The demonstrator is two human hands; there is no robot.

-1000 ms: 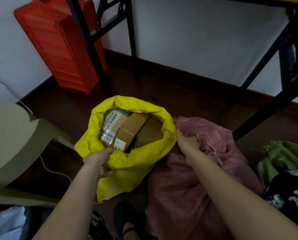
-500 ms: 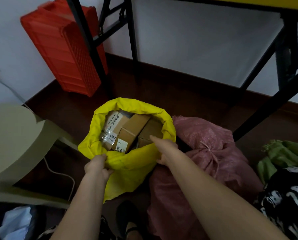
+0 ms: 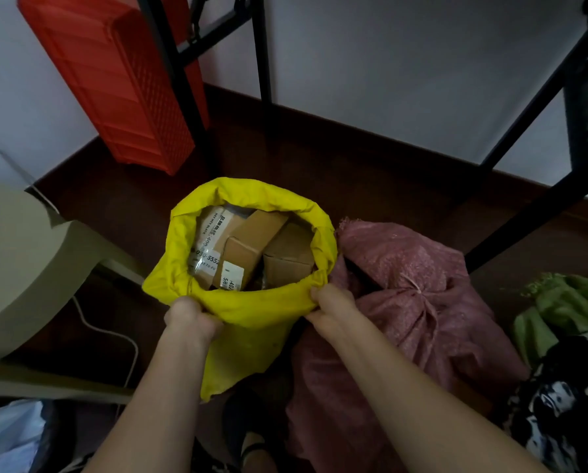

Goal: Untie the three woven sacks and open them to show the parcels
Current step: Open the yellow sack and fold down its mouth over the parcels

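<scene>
A pale stool [image 3: 19, 254] is cut off at the left edge. Beside it the left hand [image 3: 192, 317] has its grip clenched on the near rim of the yellow sack [image 3: 251, 308], which stands open on the floor; cardboard parcels [image 3: 251, 247] show inside, labels only partly readable. The right hand [image 3: 332, 307] pinches the same rim. The pink sack [image 3: 422, 302] touches it, knotted shut. The green sack [image 3: 565, 302] is half hidden at the right.

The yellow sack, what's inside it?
The yellow sack, mouth held open by the left hand and right hand, shows brown cardboard boxes and a clear-wrapped labelled parcel. Anything beneath them is covered.
</scene>
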